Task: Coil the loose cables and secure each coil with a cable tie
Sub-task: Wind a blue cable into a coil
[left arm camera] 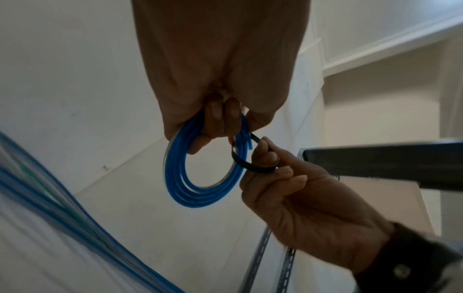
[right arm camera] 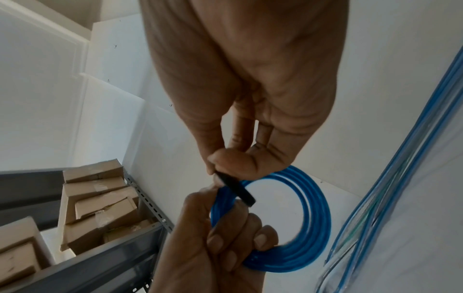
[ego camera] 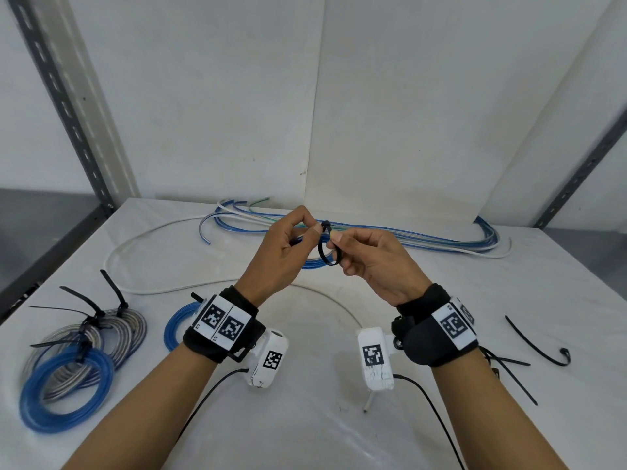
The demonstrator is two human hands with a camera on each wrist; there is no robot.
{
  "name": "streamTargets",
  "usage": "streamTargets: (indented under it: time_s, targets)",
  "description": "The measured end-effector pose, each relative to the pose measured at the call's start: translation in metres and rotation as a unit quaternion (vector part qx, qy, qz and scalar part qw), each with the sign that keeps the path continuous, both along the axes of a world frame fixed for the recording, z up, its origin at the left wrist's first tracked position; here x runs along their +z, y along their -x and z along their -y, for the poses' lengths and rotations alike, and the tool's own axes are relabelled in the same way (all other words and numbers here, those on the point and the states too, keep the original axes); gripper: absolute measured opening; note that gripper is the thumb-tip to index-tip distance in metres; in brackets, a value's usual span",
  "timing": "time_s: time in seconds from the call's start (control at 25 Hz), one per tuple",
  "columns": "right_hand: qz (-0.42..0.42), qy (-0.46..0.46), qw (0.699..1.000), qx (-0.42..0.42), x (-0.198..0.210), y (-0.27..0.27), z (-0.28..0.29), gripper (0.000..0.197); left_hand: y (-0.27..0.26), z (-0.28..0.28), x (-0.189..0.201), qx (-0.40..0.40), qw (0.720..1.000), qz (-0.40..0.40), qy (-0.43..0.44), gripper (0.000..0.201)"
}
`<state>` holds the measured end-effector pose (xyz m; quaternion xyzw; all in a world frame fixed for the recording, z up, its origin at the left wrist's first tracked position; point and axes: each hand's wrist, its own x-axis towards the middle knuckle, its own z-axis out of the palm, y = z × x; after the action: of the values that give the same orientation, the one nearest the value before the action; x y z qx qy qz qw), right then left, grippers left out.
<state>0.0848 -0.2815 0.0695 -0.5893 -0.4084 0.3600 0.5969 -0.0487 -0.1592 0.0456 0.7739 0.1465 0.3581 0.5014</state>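
Note:
My left hand [ego camera: 298, 235] [left arm camera: 220, 119] grips a small blue cable coil [left arm camera: 198, 190] [right arm camera: 308, 224] held up above the table; in the head view only a sliver of the coil [ego camera: 314, 264] shows under the hands. A black cable tie [ego camera: 328, 252] [left arm camera: 246, 164] [right arm camera: 235, 188] loops around the coil's strands. My right hand [ego camera: 342, 242] [right arm camera: 233, 164] [left arm camera: 265, 156] pinches the tie between thumb and fingers, right beside the left hand. The tie's head [ego camera: 325, 226] sticks up between the two thumbs.
Tied blue and grey coils [ego camera: 78, 364] lie front left, another blue coil [ego camera: 176, 329] by my left wrist. Loose blue and white cables [ego camera: 407, 240] stretch along the back of the table. Spare black ties [ego camera: 539, 344] lie at the right. A shelf with cardboard boxes [right arm camera: 100, 200] stands left.

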Motion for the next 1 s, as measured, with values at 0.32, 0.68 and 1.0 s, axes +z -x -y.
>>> streamTargets:
  time_s: [0.32, 0.68, 1.0]
  targets:
    - [0.017, 0.007, 0.997, -0.073, 0.005, 0.002, -0.006, 0.013, -0.002, 0.005, -0.005, -0.017, 0.998, -0.009, -0.054, 0.019]
    - [0.159, -0.083, 0.941, -0.287, 0.019, -0.015, -0.034, 0.01, -0.013, 0.025, -0.001, -0.124, 0.984, -0.011, 0.124, 0.02]
    - [0.031, -0.095, 0.966, -0.237, 0.022, -0.009, -0.032, 0.015, -0.014, 0.026, -0.002, -0.074, 0.989, 0.009, 0.129, 0.028]
